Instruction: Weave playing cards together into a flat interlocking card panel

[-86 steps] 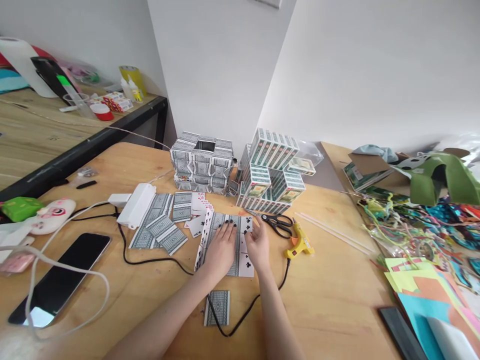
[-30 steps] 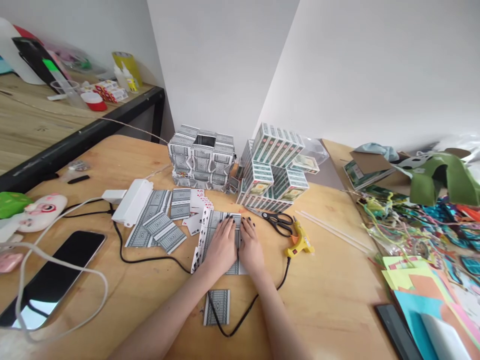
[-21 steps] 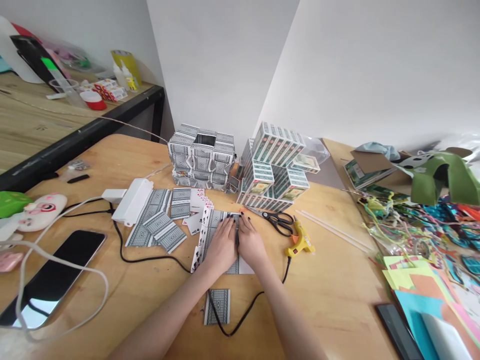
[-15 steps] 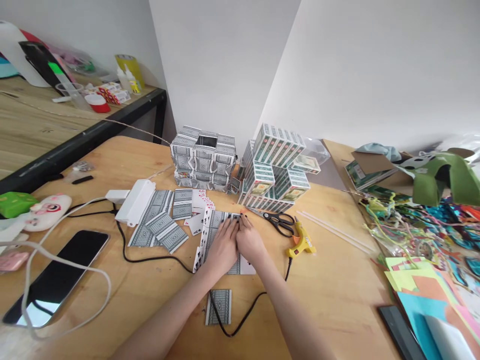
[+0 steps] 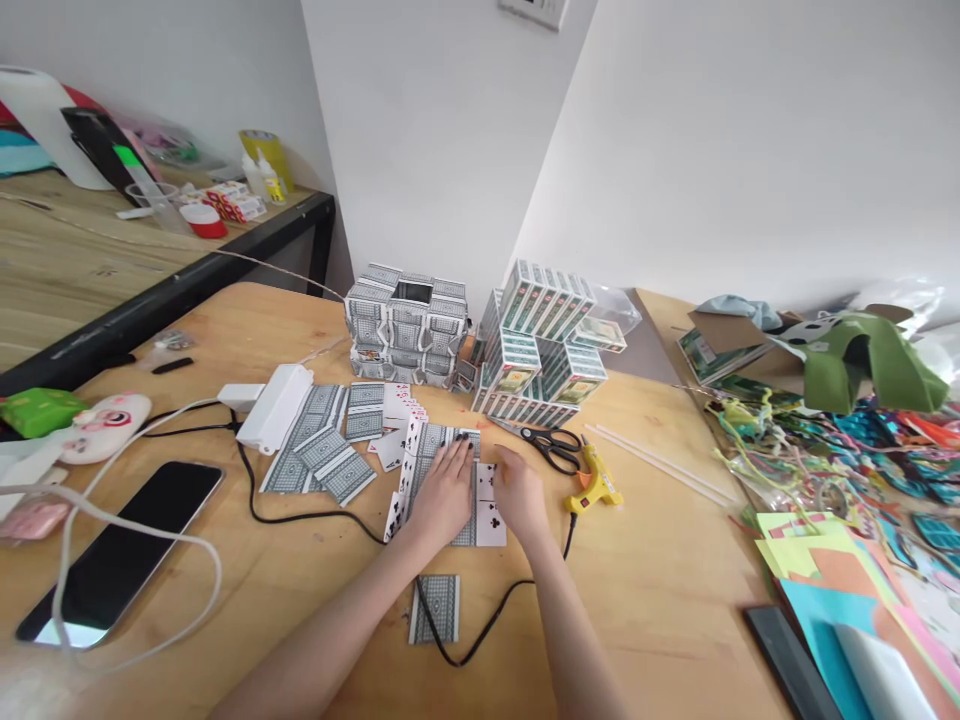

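Observation:
My left hand [image 5: 444,490] lies flat on a sheet of joined playing cards [image 5: 463,528], fingers stretched forward over the grey patterned backs. At the sheet's right side, my right hand [image 5: 517,490] is curled beside black-suited card faces [image 5: 491,524]; what its fingers hold, if anything, is hidden. One loose card [image 5: 435,608] lies face down in front, under a black cable. More cards [image 5: 330,462] are spread to the left. Behind them stands a structure of folded cards [image 5: 409,325], and to its right a stack of card boxes [image 5: 544,345].
Black scissors [image 5: 551,447] and a yellow glue gun [image 5: 594,480] lie right of my hands, with clear sticks [image 5: 660,462] beyond. On the left are a white power adapter [image 5: 276,408], cables and a phone [image 5: 124,550]. Coloured paper [image 5: 832,600] and craft scraps cover the right side.
My right hand has moved right, away from my left hand, uncovering black-suited card faces. My left hand stays on the cards. The view has shifted slightly.

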Demonstrator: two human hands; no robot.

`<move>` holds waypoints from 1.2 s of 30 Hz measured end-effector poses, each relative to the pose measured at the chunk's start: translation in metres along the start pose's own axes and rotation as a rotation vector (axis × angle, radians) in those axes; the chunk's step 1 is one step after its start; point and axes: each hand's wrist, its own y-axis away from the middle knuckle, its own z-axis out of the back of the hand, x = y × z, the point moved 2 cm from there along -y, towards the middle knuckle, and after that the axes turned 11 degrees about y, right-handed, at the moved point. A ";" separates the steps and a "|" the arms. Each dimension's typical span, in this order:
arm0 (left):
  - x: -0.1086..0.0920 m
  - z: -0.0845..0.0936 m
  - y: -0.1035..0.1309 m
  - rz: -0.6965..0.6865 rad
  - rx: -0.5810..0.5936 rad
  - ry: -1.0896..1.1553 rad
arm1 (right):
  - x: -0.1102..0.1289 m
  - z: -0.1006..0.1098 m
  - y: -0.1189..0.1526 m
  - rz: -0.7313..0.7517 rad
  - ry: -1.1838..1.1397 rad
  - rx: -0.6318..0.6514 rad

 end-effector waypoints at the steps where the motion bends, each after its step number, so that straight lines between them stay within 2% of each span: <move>1: 0.000 0.001 0.000 -0.001 0.003 0.001 | -0.007 0.002 0.002 -0.110 -0.080 -0.031; 4: -0.001 0.002 0.001 -0.006 -0.014 0.012 | -0.021 0.002 0.008 -0.275 -0.294 -0.046; 7: -0.001 0.002 0.001 -0.011 -0.025 0.023 | -0.027 -0.002 0.009 -0.321 -0.440 0.053; 11: -0.001 0.003 0.001 -0.012 -0.032 0.039 | -0.021 -0.003 0.011 -0.298 -0.563 0.181; 15: -0.001 0.004 0.000 -0.003 -0.014 0.030 | -0.007 -0.002 0.019 -0.255 -0.627 0.130; 19: -0.002 0.005 0.001 -0.010 -0.012 0.026 | 0.008 -0.011 0.031 -0.209 -0.610 -0.001; 23: -0.003 0.005 0.001 -0.007 -0.010 0.007 | 0.017 -0.019 0.040 -0.165 -0.548 -0.059; 28: -0.006 0.009 -0.001 -0.006 0.012 0.020 | 0.023 -0.025 0.046 -0.103 -0.430 -0.078; 32: -0.005 0.010 -0.002 -0.005 0.020 0.056 | 0.026 -0.033 0.049 -0.041 -0.241 -0.051; 36: -0.001 0.011 -0.003 0.011 -0.038 0.180 | 0.032 -0.039 0.053 -0.004 -0.114 -0.063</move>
